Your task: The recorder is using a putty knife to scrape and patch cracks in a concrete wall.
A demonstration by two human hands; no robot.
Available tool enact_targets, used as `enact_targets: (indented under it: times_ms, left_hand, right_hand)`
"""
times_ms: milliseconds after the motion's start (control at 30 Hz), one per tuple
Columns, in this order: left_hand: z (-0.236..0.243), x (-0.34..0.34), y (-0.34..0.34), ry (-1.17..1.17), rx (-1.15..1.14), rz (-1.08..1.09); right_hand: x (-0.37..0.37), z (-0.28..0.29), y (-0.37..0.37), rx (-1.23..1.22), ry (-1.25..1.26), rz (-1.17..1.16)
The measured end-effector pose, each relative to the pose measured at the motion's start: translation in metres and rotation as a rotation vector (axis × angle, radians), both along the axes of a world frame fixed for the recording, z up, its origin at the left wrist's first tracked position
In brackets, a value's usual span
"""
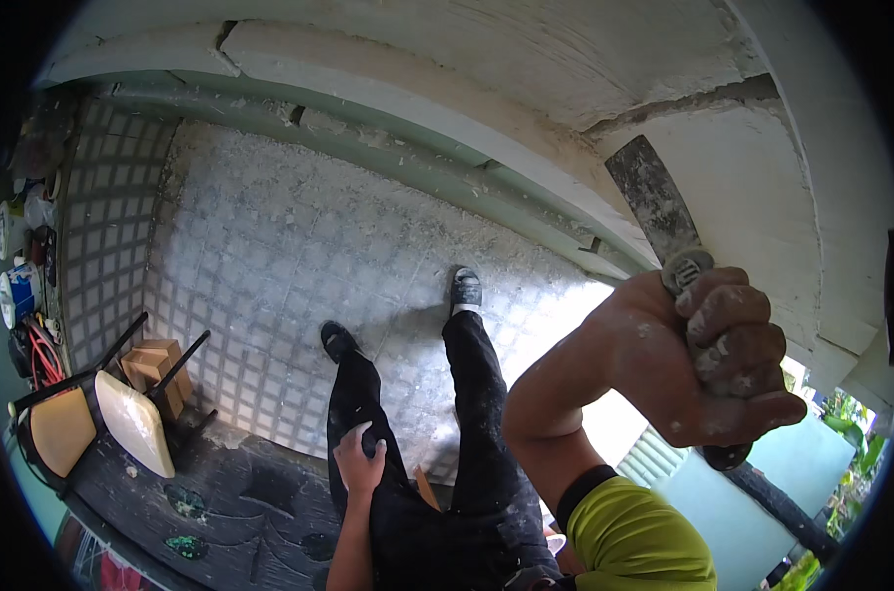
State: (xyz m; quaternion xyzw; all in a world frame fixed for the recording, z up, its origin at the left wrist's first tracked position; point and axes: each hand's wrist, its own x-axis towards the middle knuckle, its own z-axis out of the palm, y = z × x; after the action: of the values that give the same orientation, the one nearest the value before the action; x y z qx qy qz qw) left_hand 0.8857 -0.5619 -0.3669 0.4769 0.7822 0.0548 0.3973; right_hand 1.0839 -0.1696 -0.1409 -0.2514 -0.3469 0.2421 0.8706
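Observation:
My right hand (713,355) is raised at the right, its white-speckled fingers wrapped round the handle of a scraper. The scraper's stained flat metal blade (654,197) points up and left in front of a pale, cracked plastered surface (723,158). My left hand (360,458) is low in the middle, over my dark trousers, with fingers curled; whether it holds something small I cannot make out.
My feet stand on dusty square tiles (240,197). At lower left are stacked chairs (132,419), cardboard boxes (156,364) and a dark debris-marked surface (230,512). Assorted tools (43,355) line the left edge. A long ledge (388,84) crosses above; bright daylight and plants show at right.

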Motion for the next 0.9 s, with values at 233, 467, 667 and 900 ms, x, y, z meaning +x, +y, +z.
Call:
enact_targets:
  times_ms: [233, 467, 667, 900]
  left_hand:
    - [-0.003, 0.004, -0.003, -0.013, 0.014, -0.011]
    - [-0.004, 0.004, -0.003, 0.011, 0.016, -0.033]
    - [-0.002, 0.005, -0.001, -0.011, 0.007, -0.023]
    - [-0.002, 0.003, -0.004, 0.005, 0.013, -0.028]
  right_hand:
    - [0.025, 0.004, 0.027, 0.109, -0.442, -0.083]
    - [0.017, -0.001, 0.037, 0.001, -0.397, -0.101]
    - [0.017, 0.001, 0.041, -0.019, -0.463, -0.259]
    - [0.021, -0.002, 0.041, 0.097, -0.326, 0.017]
